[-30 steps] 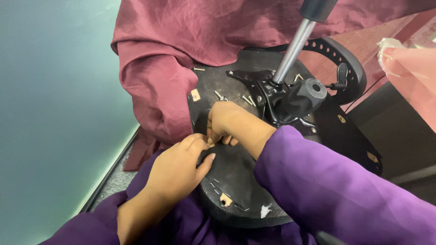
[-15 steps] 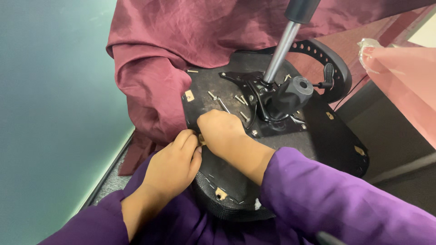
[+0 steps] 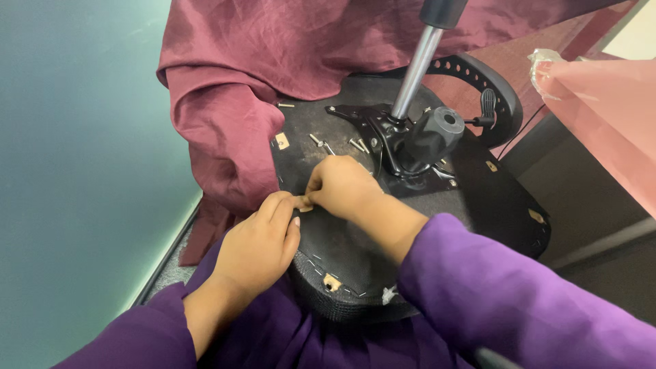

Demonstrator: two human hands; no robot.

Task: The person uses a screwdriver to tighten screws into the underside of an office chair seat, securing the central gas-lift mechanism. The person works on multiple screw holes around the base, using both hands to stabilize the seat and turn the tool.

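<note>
Fingertips of the left hand [image 3: 256, 246] and right hand [image 3: 342, 188] pinched 1 small tan tab [image 3: 305, 207] between them on the upturned black seat base [image 3: 355, 253], where loose screws [image 3: 316, 141] (just beyond the right knuckles) could probably be knocked off.

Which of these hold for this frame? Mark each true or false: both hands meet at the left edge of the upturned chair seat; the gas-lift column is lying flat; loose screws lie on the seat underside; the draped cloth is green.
1. Left hand and right hand meet at the left edge of the upturned chair seat: true.
2. The gas-lift column lies flat: false, it stands up from the mechanism plate.
3. Loose screws lie on the seat underside: true.
4. The draped cloth is green: false, it is maroon.
</note>
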